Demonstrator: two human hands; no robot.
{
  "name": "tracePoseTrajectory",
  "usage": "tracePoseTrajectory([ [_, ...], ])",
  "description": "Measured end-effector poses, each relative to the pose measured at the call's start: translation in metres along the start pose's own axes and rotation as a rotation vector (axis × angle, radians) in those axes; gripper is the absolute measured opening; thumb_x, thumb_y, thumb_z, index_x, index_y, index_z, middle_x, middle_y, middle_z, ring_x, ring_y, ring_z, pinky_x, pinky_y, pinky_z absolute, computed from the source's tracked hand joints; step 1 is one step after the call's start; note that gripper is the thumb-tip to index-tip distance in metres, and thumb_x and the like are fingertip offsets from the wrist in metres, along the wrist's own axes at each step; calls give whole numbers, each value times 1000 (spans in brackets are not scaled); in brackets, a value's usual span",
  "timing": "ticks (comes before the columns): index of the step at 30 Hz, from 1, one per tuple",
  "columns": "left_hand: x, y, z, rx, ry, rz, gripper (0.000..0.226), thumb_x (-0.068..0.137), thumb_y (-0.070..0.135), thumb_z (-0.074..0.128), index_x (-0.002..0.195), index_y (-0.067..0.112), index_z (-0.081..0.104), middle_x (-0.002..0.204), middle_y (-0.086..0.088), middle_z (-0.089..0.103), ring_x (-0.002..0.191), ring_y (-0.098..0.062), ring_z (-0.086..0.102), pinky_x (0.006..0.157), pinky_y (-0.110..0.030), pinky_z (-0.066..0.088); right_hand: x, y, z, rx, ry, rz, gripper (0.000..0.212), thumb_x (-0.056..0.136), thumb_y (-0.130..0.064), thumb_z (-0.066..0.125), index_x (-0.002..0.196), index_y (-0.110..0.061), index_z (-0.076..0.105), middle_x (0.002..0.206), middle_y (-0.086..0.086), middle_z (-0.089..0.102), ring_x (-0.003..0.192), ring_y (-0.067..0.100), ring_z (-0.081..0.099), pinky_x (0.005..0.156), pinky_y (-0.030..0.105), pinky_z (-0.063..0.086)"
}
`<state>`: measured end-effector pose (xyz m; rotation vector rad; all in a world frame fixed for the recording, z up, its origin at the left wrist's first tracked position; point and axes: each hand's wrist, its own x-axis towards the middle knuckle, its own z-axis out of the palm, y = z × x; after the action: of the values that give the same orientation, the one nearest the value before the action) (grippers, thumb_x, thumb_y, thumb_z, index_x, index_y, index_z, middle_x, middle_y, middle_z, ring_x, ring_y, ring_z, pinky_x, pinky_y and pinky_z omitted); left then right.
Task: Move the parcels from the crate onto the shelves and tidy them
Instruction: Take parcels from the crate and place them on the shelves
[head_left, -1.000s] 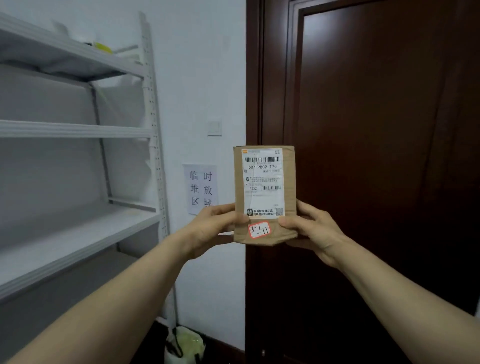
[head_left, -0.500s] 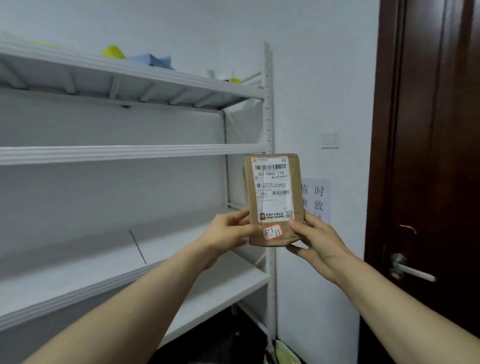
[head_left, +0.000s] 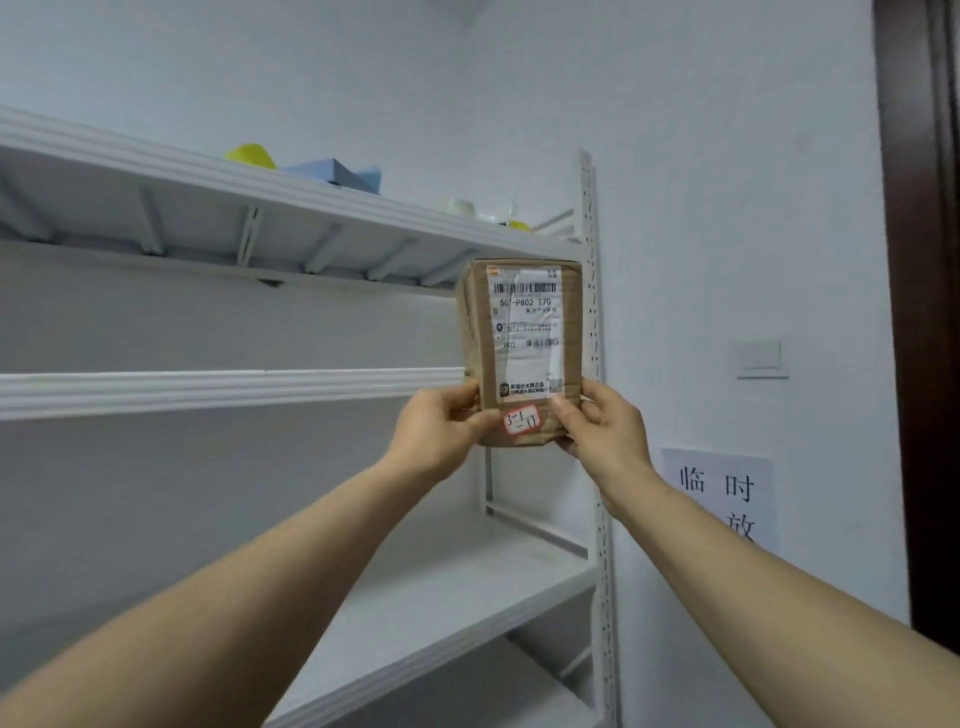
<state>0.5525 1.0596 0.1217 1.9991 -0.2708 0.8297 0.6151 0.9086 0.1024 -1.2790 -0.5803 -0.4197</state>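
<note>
White wall and white metal shelves (head_left: 208, 392) face you; the brown parcel (head_left: 519, 343) stands upright in the air before the rack's right post, level with the middle shelf. Your left hand (head_left: 436, 431) and right hand (head_left: 605, 428) take its lower corners, fingers (head_left: 565, 413) clamped on the cardboard; it looks light, stiff and taped, so that low two-sided hold should serve. Yellow and blue items (head_left: 337, 171) sit on the top shelf; lower shelves look bare; the crate is not in sight.
</note>
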Motion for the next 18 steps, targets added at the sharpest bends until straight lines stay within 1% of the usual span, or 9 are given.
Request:
tracePoseTrajectory([
  [2, 32, -15, 2, 74, 38, 52, 26, 87, 15, 67, 111, 24, 71, 97, 6, 74, 94, -5, 65, 95, -31, 50, 31, 12, 8, 3, 29, -33, 19, 94, -3, 54, 110, -10, 60, 97, 7, 70, 83, 13, 67, 72, 23, 55],
  [4, 61, -25, 7, 185, 105, 127, 28, 88, 19, 66, 116, 23, 69, 101, 2, 74, 98, -12, 66, 91, -34, 51, 62, 24, 12, 7, 50, -56, 19, 93, -3, 56, 109, -12, 62, 96, 6, 71, 83, 14, 68, 71, 23, 56],
  [6, 89, -36, 16, 352, 151, 202, 29, 91, 23, 63, 119, 24, 67, 104, -2, 73, 99, -20, 65, 85, -37, 50, 93, 37, 12, -8, 64, -81, 20, 91, -4, 59, 107, -15, 64, 96, 5, 71, 87, 15, 69, 73, 25, 56],
  [9, 132, -54, 33, 470, 180, 266, 29, 93, 26, 58, 121, 22, 65, 106, -3, 72, 99, -24, 64, 82, -39, 50, 144, 63, 9, -73, 58, -122, 29, 86, -6, 66, 112, -20, 64, 99, 1, 71, 95, 18, 68, 86, 35, 56],
  [11, 163, -66, 46, 483, 198, 278, 28, 93, 25, 58, 118, 19, 67, 106, -4, 72, 98, -24, 66, 82, -39, 51, 179, 82, 4, -120, 45, -150, 33, 83, -8, 70, 112, -22, 64, 99, -2, 70, 96, 17, 67, 90, 40, 54],
  [13, 194, -79, 62, 528, 206, 278, 26, 92, 25, 59, 116, 18, 68, 105, -3, 72, 98, -23, 66, 82, -38, 51, 216, 103, -1, -144, 40, -174, 33, 84, -9, 70, 114, -19, 64, 100, -1, 69, 97, 17, 66, 92, 43, 53],
  [16, 243, -100, 88, 589, 256, 257, 24, 91, 32, 58, 109, 22, 70, 100, 0, 73, 94, -24, 65, 79, -39, 52, 273, 137, -9, -102, 5, -174, 33, 86, -5, 66, 114, -21, 59, 107, 4, 69, 101, 19, 65, 94, 43, 52],
  [18, 275, -111, 108, 619, 291, 214, 24, 90, 38, 57, 103, 24, 71, 95, 0, 72, 91, -25, 65, 75, -39, 52, 310, 159, -17, -84, 0, -157, 38, 87, -6, 65, 120, -21, 55, 113, 6, 68, 103, 19, 64, 95, 40, 51],
])
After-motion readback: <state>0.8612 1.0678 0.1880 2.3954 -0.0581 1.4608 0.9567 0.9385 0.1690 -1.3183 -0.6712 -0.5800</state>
